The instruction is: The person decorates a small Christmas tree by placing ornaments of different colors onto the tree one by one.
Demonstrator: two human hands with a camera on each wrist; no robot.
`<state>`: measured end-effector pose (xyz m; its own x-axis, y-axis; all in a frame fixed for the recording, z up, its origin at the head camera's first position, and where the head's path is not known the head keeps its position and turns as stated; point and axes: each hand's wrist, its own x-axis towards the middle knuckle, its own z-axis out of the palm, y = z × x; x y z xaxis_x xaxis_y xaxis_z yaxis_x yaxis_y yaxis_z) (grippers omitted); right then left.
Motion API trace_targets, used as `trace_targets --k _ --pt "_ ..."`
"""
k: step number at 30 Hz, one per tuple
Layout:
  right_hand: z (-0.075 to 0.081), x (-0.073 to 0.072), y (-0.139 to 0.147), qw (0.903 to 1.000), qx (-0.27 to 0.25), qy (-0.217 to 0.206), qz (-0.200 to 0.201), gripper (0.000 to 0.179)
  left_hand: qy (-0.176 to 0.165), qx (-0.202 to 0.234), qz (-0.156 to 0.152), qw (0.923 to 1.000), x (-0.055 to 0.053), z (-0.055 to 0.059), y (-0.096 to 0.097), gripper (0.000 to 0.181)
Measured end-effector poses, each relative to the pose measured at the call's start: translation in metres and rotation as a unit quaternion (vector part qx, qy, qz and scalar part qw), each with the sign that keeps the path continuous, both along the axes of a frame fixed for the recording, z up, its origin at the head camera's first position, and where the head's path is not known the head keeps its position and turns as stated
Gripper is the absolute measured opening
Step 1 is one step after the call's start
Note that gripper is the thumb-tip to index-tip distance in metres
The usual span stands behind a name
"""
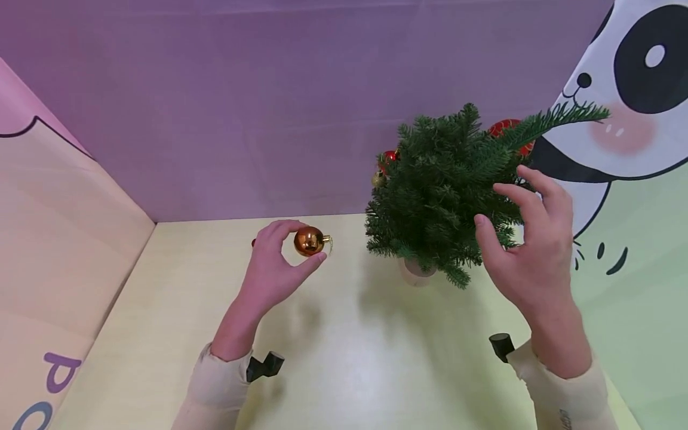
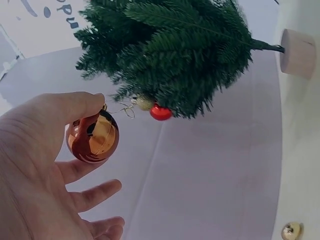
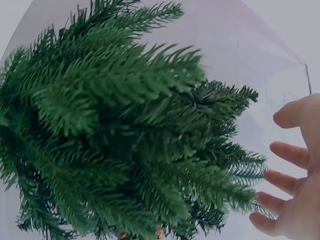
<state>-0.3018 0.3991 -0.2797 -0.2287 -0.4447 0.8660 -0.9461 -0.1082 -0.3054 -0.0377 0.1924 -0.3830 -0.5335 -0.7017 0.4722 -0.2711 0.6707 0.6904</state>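
Between thumb and forefinger, my left hand (image 1: 271, 269) pinches a shiny copper-coloured Christmas bauble (image 1: 309, 241) above the table. A thin gold loop (image 2: 129, 111) hangs from the bauble's cap, which points toward the small artificial Christmas tree (image 1: 441, 185). My right hand (image 1: 529, 245) is at the tree's right side, fingers spread and slightly bent, with nothing held. On the tree's left side hang a small red ornament (image 2: 160, 111) and a pale gold ornament (image 2: 144, 102). A larger red bauble (image 1: 504, 126) shows behind the branches at upper right, partly hidden.
The tree stands on a pale round base (image 1: 416, 275) on a light table (image 1: 344, 346). A gold ornament (image 2: 291, 231) lies on the table in the left wrist view. Purple backdrop (image 1: 242, 119) rises behind; a panda-printed panel (image 1: 618, 239) flanks the right.
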Motion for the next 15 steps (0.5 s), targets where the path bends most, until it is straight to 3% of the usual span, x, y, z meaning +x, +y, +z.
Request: trace_targets --k 9,15 --pt "0.007 0.012 -0.009 0.9985 -0.001 -0.002 0.055 0.038 -0.012 0.028 -0.016 0.9994 -0.012 0.017 0.007 0.048" --pt "0.011 0.019 -0.017 0.9962 0.012 0.001 0.086 0.035 0.004 0.011 -0.031 0.9994 -0.022 0.028 0.006 0.045"
